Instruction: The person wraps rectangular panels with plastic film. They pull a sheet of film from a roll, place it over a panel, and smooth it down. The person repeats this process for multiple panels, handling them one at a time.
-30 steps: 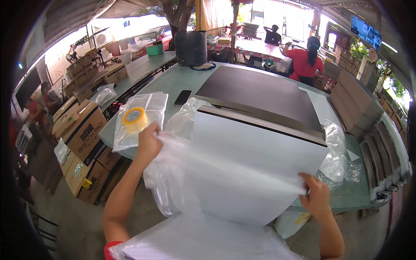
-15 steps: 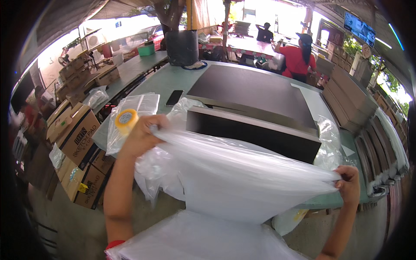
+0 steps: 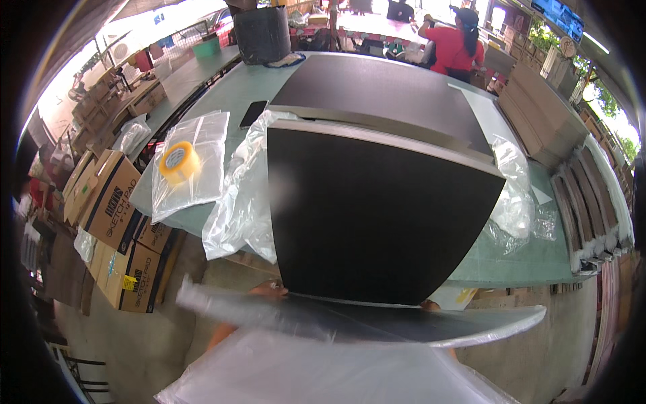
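Note:
A large black board [image 3: 377, 215] with a pale upper edge slopes down toward me from the table. At its lower left corner, my left hand [image 3: 269, 288] shows curled fingers against the board. Only a bit of my right hand [image 3: 429, 306] shows, at the lower right corner, and it seems to grip there too. A clear plastic bag [image 3: 377, 326] flares across both wrists, its rim spread wide below the board's lower edge. More translucent plastic [image 3: 323, 370] lies below it, close to my body, hiding most of both forearms.
Another dark board [image 3: 377, 87] lies behind on the green table [image 3: 511, 266]. On the left are a tape roll [image 3: 180, 161] on flat plastic bags, a phone [image 3: 254, 114] and crumpled plastic [image 3: 242, 195]. Cartons [image 3: 118, 202] stand beyond; stacked boards [image 3: 538, 114] are at right. A person in red [image 3: 457, 44] works behind.
My hands have come down and inward from the stretched plastic to the board's lower corners. The plastic has dropped, uncovering the board's black face. My view has tilted downward.

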Demonstrator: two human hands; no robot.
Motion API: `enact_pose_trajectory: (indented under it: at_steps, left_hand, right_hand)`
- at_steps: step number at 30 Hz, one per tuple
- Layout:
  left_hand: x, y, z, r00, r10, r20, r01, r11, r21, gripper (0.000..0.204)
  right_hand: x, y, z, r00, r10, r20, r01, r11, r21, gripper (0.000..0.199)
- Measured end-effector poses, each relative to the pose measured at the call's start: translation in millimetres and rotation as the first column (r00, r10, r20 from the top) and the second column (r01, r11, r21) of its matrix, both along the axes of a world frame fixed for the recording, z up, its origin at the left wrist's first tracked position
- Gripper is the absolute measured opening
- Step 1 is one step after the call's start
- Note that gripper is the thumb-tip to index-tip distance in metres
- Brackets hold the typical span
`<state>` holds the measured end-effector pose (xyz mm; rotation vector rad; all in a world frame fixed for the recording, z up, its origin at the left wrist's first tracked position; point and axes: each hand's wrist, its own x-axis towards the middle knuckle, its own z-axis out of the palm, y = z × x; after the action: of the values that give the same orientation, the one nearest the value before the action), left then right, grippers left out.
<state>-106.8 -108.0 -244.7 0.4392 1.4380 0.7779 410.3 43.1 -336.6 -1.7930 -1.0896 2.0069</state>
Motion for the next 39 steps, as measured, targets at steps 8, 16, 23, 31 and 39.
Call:
enact_pose_trajectory:
  at_steps: [8, 16, 23, 31, 39]
  left_hand:
    - [-14.4, 19.6, 156.2, 0.832, -0.172, -0.527, 0.363, 0.888, 0.283, 0.018]
    - [112.7, 11.6, 175.9, 0.375, -0.872, -0.315, 0.899, 0.260, 0.352, 0.044]
    - [59.8, 44.6, 0.1, 0.314, -0.481, -0.819, 0.791, 0.610, -0.055, 0.024]
    - [179.1, 100.8, 207.0, 0.901, -0.242, -0.360, 0.418, 0.703, 0.575, 0.021]
    - [130.6, 100.7, 183.7, 0.900, -0.224, -0.374, 0.395, 0.781, 0.484, 0.027]
  right_hand:
    - [-17.8, 22.1, 189.1, 0.923, 0.369, 0.104, -0.380, 0.842, 0.383, 0.023]
    - [-125.7, -44.7, 282.5, -0.024, 0.994, -0.103, -0.875, 0.029, 0.482, 0.066]
    - [-97.3, 3.0, 127.7, 0.296, 0.937, 0.188, -0.954, 0.301, 0.004, 0.077]
    - [-221.9, -29.0, 243.1, 0.525, 0.810, -0.261, -0.749, 0.586, 0.309, 0.068]
    - [-203.2, -11.3, 248.8, 0.717, 0.543, -0.436, -0.268, 0.793, 0.547, 0.049]
